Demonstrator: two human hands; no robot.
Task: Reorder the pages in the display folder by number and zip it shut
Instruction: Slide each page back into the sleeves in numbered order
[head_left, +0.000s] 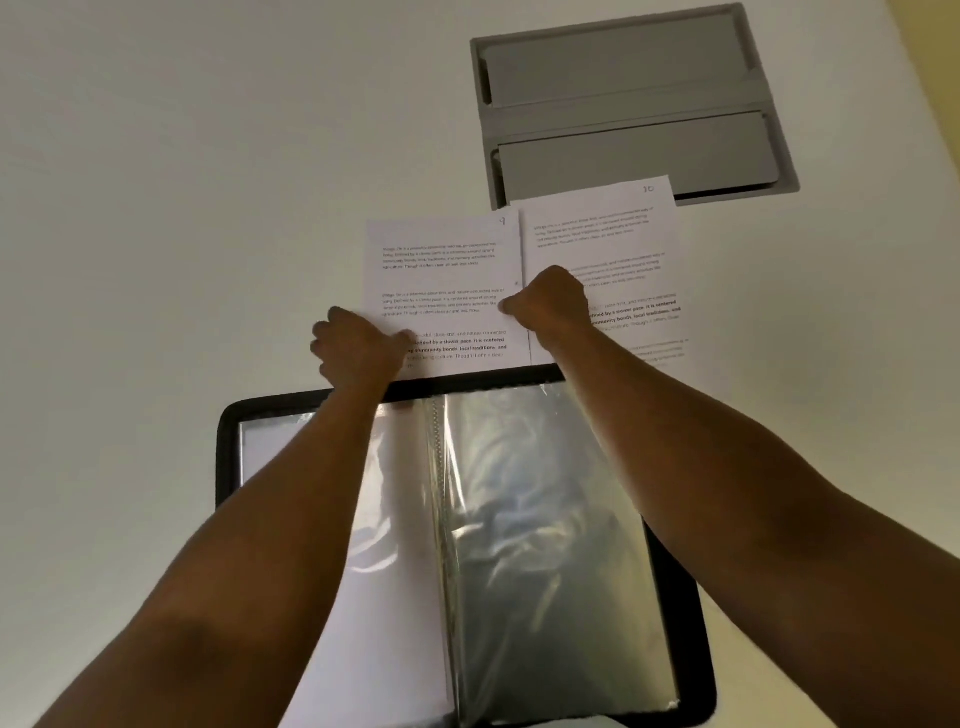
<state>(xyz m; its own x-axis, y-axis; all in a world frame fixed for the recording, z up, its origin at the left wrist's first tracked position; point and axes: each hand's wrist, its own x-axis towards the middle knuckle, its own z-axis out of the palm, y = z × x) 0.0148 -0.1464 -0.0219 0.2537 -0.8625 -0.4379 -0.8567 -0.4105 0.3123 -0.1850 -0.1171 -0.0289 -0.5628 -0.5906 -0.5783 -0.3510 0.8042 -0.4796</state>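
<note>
The black zip display folder (228, 415) lies open on the white table in front of me, its clear plastic sleeves (540, 519) shiny and crumpled, with a white sheet showing in the left sleeve. Just beyond its far edge is a printed page marked 9 (441, 270). My left hand (358, 345) grips that page's lower left edge, and my right hand (548, 306) pinches its right edge. A second printed page marked 10 (613, 234) lies flat to the right, partly under my right hand and forearm.
A grey recessed panel with two flaps (628, 98) is set into the table at the far right, its near edge covered by page 10. White tabletop (182, 208) spreads to the left and behind the pages.
</note>
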